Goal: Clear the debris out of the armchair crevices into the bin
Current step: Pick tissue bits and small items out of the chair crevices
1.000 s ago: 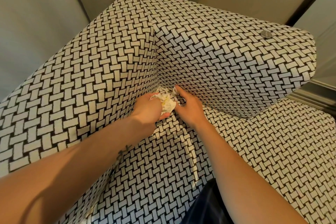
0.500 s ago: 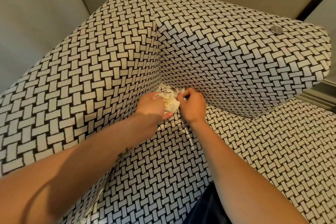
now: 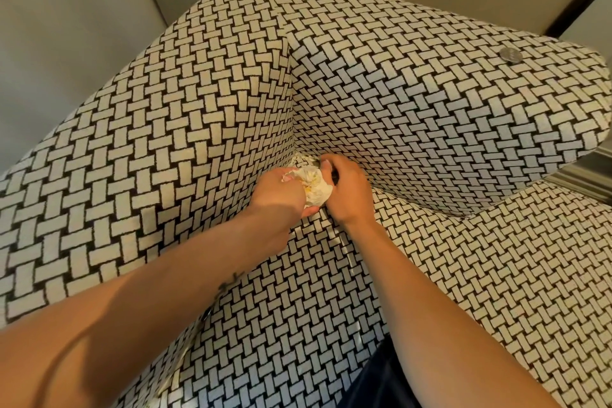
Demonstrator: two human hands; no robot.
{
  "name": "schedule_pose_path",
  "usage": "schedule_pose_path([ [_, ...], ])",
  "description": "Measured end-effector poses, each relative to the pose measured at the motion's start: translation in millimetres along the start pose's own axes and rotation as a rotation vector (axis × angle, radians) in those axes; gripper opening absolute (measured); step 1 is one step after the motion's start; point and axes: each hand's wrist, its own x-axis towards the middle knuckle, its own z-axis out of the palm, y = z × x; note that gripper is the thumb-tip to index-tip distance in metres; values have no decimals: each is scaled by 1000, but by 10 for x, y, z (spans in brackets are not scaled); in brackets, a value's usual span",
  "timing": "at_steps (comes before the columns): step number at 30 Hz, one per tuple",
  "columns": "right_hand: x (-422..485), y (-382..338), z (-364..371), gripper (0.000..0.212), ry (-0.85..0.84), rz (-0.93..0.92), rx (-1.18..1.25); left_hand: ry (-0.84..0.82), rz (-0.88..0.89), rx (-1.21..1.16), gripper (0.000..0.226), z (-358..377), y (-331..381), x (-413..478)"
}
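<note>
Debris: one paper wad [image 3: 316,187], white with yellow stains, just in front of the corner crevice [image 3: 295,152] of the armchair [image 3: 198,109], and between the two hands.
Left hand: the left hand [image 3: 280,190] is just left of the corner crevice. Its fingers are curled around the paper wad from the left and the thumb is under it.
Paper wad, direction: it sticks out of the left hand toward the right and a little toward the crevice. It is crumpled, so I see no clear long axis.
Crevice itself: behind the wad some pale crumpled material shows in the gap. I cannot tell whether it is part of the wad or a separate piece.
Right hand: the right hand [image 3: 351,194] is just right of the corner crevice, with curled fingers. One fingertip touches the upper right edge of the wad. Something dark shows at its fingers; I cannot tell what it pinches.
Nearer hand: both touch the wad, but the left one carries it.
Metal disc: a round metal disc [image 3: 511,55], perhaps a coin, lies far right of the crevice on top of the padded arm.
Bin: not in view.
Coming move, my judgement: lift the wad up and away from the crevice.
</note>
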Motion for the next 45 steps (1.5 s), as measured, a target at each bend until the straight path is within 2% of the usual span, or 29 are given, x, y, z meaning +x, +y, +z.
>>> schedule_pose_path([
  [2, 15, 58, 45, 34, -38, -3, -58, 6, 7, 13, 33, -4, -9, 14],
  [6, 36, 25, 65, 46, 61, 60, -120, 17, 6, 21, 37, 4, -12, 25],
  [11, 19, -15, 34, 29, 76, -8, -129, 24, 2, 11, 40, 10, -28, 40],
  [13, 37, -1, 37, 31, 46, -37, -120, 21, 8, 17, 41, 13, -35, 29],
  [18, 51, 68, 109, 44, -83, -114, -326, 27, 20, 6, 35, 14, -32, 15],
  [24, 65, 148, 43, 23, -99, -121, -108, 5, 31, -7, 32, 6, -21, 11],
  [31, 44, 110, -29, 2, -59, -121, -21, -15, 55, 13, 34, -15, -26, 10],
  [34, 23, 81, -36, 17, -71, -89, 68, -29, 62, 5, 34, -16, -17, -15],
  [37, -44, 33, -66, 30, -66, 40, 250, -70, 61, -10, 32, -27, -21, -35],
  [40, -119, -14, -204, 30, -15, 141, 409, -103, 67, -6, 33, -53, -24, -35],
  [45, -261, -174, -528, 27, 38, 175, 550, -170, 77, -12, 31, -54, -10, -66],
])
